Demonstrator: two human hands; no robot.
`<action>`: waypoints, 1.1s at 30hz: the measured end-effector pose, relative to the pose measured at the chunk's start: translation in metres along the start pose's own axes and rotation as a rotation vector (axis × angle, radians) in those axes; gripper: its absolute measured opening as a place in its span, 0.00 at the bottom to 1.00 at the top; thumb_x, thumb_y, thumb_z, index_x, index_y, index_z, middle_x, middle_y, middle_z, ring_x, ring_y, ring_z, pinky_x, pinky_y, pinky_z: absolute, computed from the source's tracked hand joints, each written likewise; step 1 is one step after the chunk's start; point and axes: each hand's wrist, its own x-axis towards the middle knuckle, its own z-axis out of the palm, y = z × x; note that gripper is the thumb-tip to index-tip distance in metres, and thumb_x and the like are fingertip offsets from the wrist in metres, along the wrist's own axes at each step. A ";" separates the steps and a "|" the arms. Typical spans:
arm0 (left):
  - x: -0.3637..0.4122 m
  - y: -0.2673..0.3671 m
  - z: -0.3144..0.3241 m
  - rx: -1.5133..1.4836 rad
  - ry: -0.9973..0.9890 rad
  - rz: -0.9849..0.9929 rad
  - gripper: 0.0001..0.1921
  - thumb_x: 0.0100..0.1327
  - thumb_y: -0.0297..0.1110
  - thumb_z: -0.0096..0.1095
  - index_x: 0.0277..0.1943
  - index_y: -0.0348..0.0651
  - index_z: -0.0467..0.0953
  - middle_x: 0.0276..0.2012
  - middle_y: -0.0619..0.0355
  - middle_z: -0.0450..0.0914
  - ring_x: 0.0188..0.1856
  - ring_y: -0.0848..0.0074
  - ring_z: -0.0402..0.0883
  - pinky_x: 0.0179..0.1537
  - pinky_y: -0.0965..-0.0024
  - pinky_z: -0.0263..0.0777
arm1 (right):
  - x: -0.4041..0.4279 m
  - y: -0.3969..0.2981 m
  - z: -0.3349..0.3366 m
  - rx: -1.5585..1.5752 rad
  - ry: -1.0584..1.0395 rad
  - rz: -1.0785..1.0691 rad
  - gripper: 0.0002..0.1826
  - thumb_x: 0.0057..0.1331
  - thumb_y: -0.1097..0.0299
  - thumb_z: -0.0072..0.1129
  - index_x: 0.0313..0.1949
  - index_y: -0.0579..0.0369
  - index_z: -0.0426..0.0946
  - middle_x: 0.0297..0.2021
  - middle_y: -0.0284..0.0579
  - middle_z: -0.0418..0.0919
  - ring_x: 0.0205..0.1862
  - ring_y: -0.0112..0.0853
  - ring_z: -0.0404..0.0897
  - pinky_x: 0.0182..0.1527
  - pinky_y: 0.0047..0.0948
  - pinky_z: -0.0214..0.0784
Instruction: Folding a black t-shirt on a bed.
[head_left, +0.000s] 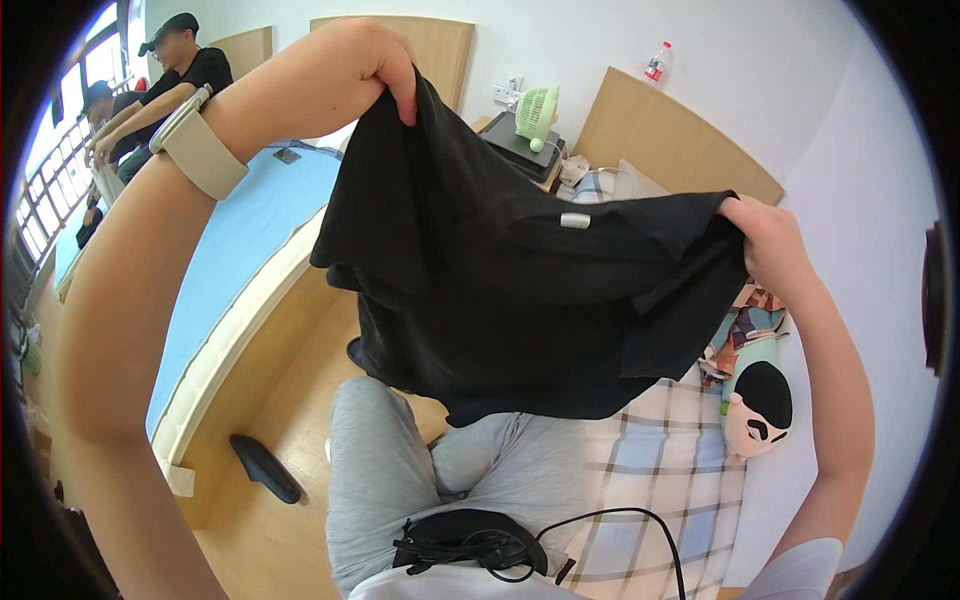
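A black T-shirt (510, 300) hangs spread in the air before me, held up by both hands. My left hand (375, 67) pinches it at one shoulder, higher than the other side. At the opposite shoulder, my right hand (772, 232) grips the cloth. A small white label (575, 220) shows at the inside of the neck. The lower hem droops in folds over my lap, where grey trousers (382, 457) cover my legs. A pale band (199, 154) is strapped around my left forearm.
I sit on a bed with a checked sheet (652, 450); a cartoon plush (757, 412) lies along the wall. A blue-covered bed (247, 225) stands left, a black slipper (265, 469) on the floor. A green fan (536, 116) sits behind. Two people (180, 75) are far left.
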 end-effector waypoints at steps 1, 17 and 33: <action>-0.001 -0.003 0.001 -0.081 -0.028 0.072 0.20 0.47 0.10 0.45 0.38 0.35 0.82 0.41 0.44 0.79 0.43 0.58 0.79 0.49 0.66 0.73 | 0.002 -0.001 0.000 0.010 0.001 -0.002 0.22 0.48 0.86 0.51 0.43 0.51 0.74 0.31 0.45 0.76 0.35 0.44 0.78 0.34 0.37 0.70; -0.013 -0.004 0.019 0.247 0.089 -0.040 0.18 0.50 0.21 0.65 0.48 0.39 0.80 0.37 0.48 0.77 0.41 0.57 0.78 0.47 0.62 0.74 | 0.005 -0.014 -0.016 -0.061 -0.121 -0.111 0.17 0.45 0.62 0.67 0.31 0.57 0.75 0.27 0.45 0.72 0.30 0.43 0.75 0.30 0.38 0.67; -0.024 0.011 0.012 0.460 -0.216 -0.155 0.16 0.66 0.33 0.56 0.56 0.57 0.78 0.40 0.54 0.85 0.39 0.64 0.82 0.43 0.68 0.74 | 0.004 -0.028 -0.022 -0.130 -0.247 -0.044 0.20 0.53 0.69 0.65 0.47 0.44 0.77 0.33 0.41 0.77 0.35 0.41 0.78 0.36 0.37 0.69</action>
